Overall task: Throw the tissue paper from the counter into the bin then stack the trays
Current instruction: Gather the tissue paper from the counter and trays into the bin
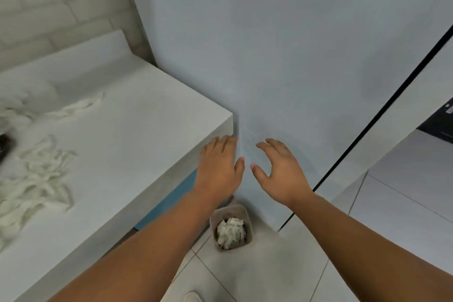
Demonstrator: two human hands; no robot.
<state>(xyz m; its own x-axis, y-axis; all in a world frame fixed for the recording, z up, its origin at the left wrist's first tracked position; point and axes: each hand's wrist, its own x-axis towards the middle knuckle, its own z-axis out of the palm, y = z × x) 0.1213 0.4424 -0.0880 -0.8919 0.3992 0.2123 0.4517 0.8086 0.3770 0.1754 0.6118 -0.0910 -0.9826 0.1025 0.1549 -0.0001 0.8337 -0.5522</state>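
Observation:
A small beige bin point(215, 218) stands on the floor below the counter's corner, filled with crumpled white tissue point(230, 231). My left hand point(220, 167) and my right hand point(279, 174) hover side by side above the bin, both with fingers spread and holding nothing. More torn white tissue paper point(36, 179) lies in a heap on the white counter point(137, 144) at the left, and another strip of tissue point(78, 106) lies further back. No trays are in view.
A tall pale grey cabinet side point(294, 56) rises right behind the bin. A dark object point(5, 142) sits at the counter's left edge. White floor tiles point(392, 216) spread to the right. A brick wall backs the counter.

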